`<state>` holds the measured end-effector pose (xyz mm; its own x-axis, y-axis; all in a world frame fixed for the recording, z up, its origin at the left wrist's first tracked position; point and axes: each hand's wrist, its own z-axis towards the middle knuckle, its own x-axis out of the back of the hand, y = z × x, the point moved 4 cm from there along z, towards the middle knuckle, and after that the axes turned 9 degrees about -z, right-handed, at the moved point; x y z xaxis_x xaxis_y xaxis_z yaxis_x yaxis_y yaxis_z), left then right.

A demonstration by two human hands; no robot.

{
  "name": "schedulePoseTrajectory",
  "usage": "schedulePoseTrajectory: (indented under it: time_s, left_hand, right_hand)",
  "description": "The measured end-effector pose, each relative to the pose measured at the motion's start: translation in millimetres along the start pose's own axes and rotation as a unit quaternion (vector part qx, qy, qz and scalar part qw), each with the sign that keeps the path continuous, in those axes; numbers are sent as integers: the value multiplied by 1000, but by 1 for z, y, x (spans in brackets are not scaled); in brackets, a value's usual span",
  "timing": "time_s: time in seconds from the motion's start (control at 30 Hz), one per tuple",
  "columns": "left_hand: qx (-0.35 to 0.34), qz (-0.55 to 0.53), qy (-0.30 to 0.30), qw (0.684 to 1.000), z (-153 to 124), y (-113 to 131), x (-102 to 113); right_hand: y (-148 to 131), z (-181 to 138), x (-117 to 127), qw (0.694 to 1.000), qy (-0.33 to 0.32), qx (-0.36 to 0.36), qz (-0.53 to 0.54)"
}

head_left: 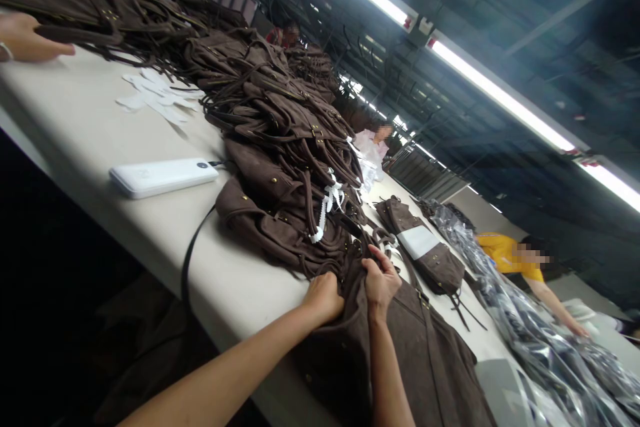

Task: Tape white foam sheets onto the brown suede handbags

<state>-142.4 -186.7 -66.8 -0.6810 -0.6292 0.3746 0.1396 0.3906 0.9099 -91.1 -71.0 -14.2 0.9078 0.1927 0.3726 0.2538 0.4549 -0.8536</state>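
A large dark brown fabric bag (415,347) hangs partly over the table's near edge, its opening towards me. My left hand (324,297) is closed on the rim of this bag, its fingertips hidden in the folds. Just to the right, my right hand (383,279) grips the upper edge of the same bag between thumb and fingers. Beyond both hands lies another brown bag (270,213) with rope-like handles and a white ribbon strip (325,210) over it.
More brown bags (280,93) are heaped along the table (240,287). A white power bank (165,177) with a black cable and white paper strips (160,95) lie leftward. Another person's hand (27,39) holds a strap. Plastic-wrapped goods (540,333) lie right, near a yellow-shirted person (500,250).
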Motion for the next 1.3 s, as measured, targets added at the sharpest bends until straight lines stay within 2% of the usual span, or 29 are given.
schedulePoseTrajectory:
  time_s: [0.13,0.23,0.3,0.4,0.5,0.63,0.73,0.8,0.87,0.9,0.93,1.0,1.07,1.17,1.23,1.3]
  left_hand:
    - [7,-19,21,1000,11,-8,-3]
    - [4,-33,66,997,13,-11,2]
    - [-1,-45,105,993,8,-13,8]
    - [-4,-53,147,988,-3,-18,14]
    - [0,-37,170,985,-11,-22,17]
    - [-3,0,178,984,-16,-21,20]
    - [-39,11,194,980,-19,-14,25]
    - [-107,-16,218,970,-21,-5,29]
    - [-191,-99,232,949,-23,2,31]
    - [-216,-164,222,937,-22,4,30]
    - [-221,-246,188,925,-19,4,26]
    - [-186,-396,75,896,-11,2,12]
    - [-141,-497,-45,855,-6,0,-6]
    - [-61,-605,-171,775,-11,-3,-20]
    - [-8,-652,-244,718,-23,-3,-17]
    - [18,-644,-290,708,-39,-2,-5]
  right_hand:
    - [1,1,0,1000,-1,6,-6]
    - [1,1,0,1000,-7,13,-26]
    - [3,0,-2,999,-19,10,-43]
    - [6,-4,-9,995,-70,23,-60]
    - [5,-10,-18,990,-114,54,-68]
    - [5,-14,-23,989,-117,61,-64]
    - [4,-15,-25,988,-119,80,-62]
    - [3,-15,-26,987,-117,96,-60]
    - [2,-15,-25,987,-113,102,-55]
    - [3,-14,-25,987,-112,100,-52]
    - [3,-14,-24,988,-111,97,-50]
    - [4,-13,-23,989,-109,86,-45]
    - [5,-14,-24,990,-111,75,-41]
    - [7,-16,-29,990,-126,57,-34]
    - [7,-18,-34,988,-143,54,-25]
    - [6,-21,-41,982,-173,64,-28]
